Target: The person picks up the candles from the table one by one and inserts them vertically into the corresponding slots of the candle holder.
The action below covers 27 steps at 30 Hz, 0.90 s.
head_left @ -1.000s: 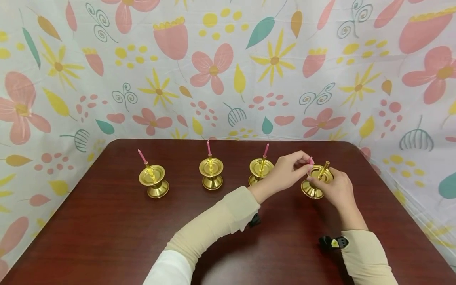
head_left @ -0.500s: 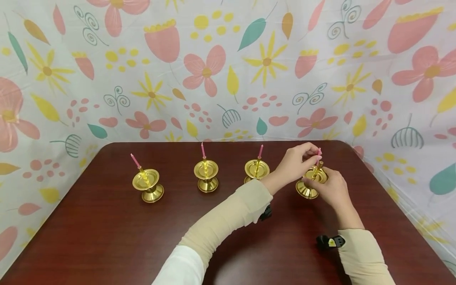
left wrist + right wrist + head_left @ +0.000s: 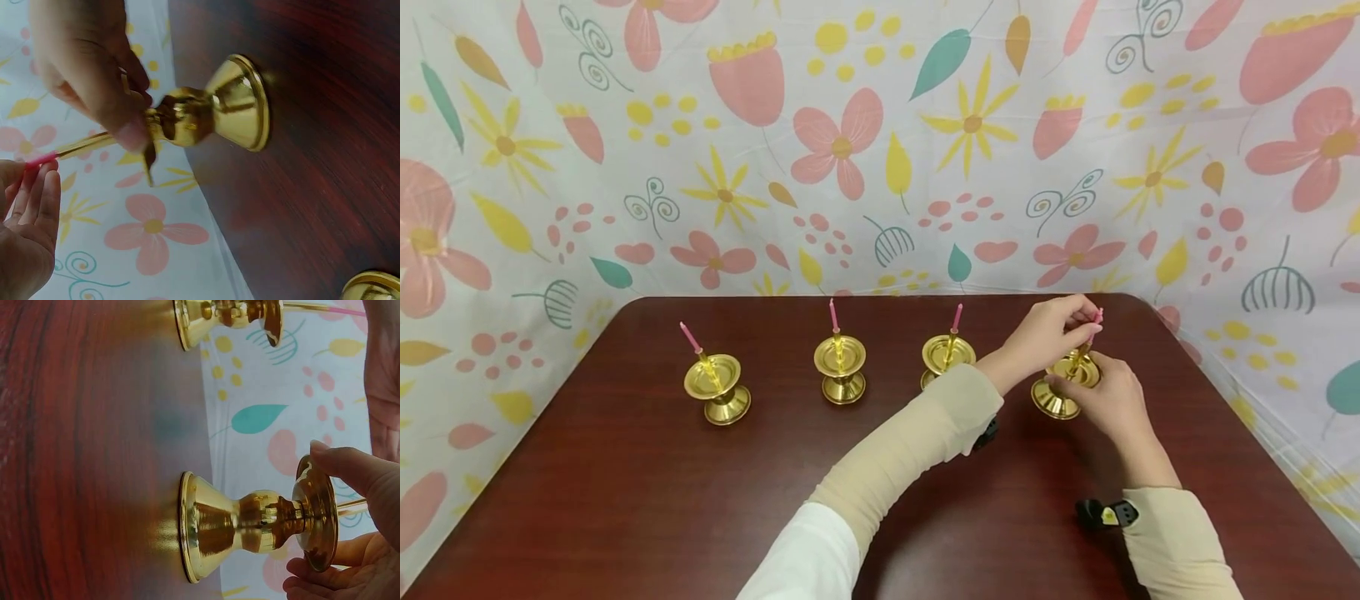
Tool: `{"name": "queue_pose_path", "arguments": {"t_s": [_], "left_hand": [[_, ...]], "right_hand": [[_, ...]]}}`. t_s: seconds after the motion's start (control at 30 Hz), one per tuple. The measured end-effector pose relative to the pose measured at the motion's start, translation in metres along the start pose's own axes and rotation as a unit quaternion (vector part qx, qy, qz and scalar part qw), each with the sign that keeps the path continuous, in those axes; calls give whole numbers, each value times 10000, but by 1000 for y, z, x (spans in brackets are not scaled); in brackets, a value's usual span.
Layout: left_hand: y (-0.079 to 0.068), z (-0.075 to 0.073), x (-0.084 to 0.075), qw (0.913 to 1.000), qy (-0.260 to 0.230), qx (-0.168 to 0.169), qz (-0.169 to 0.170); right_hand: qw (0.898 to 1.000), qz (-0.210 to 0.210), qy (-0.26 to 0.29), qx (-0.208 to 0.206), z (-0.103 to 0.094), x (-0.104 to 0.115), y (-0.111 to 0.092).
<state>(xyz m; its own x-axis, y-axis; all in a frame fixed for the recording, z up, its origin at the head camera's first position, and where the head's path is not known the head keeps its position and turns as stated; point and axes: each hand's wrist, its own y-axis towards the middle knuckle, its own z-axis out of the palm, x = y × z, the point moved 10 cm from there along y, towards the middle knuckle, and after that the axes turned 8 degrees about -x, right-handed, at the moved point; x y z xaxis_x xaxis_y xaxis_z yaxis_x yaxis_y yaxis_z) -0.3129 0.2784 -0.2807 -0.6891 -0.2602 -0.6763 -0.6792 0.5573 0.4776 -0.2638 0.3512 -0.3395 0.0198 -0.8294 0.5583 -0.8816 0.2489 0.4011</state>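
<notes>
My left hand [image 3: 1055,329] pinches a small pink candle [image 3: 42,159] between thumb and fingers. The candle's lower end meets the tip of the brass stem [image 3: 81,145] of the rightmost candle holder [image 3: 259,522]. My right hand [image 3: 1112,398] grips that holder by its dish, thumb on one side of the rim and fingers on the other. The holder's base rests on the table, seen in the right wrist view. Much of the dish is covered by my right hand in the left wrist view.
Three more brass holders stand in a row to the left: the far-left holder [image 3: 713,379], the second holder [image 3: 841,358] and the third holder [image 3: 946,354], each bearing a pink candle. The third is partly behind my left arm. A flowered cloth [image 3: 842,208] hangs behind the dark wooden table [image 3: 647,500].
My left hand has moved right with the candle, from beside the stem to over its tip. The right hand keeps its grip on the dish. The head view has shifted slightly.
</notes>
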Motion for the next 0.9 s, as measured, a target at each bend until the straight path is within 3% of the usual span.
{"name": "queue_pose_path", "arguments": {"t_s": [0.2, 0.53, 0.7, 0.9], "left_hand": [[3, 3, 4, 9999, -75, 27, 100], [7, 10, 0, 9969, 434, 573, 305], [9, 9, -3, 9957, 541, 552, 512], [9, 6, 1, 9959, 651, 445, 440]], "right_hand": [[9999, -114, 0, -91, -1, 2, 0], [9999, -105, -35, -34, 2, 0, 1], [9999, -119, -65, -57, 2, 0, 1], [9998, -126, -80, -98, 2, 0, 1]]}}
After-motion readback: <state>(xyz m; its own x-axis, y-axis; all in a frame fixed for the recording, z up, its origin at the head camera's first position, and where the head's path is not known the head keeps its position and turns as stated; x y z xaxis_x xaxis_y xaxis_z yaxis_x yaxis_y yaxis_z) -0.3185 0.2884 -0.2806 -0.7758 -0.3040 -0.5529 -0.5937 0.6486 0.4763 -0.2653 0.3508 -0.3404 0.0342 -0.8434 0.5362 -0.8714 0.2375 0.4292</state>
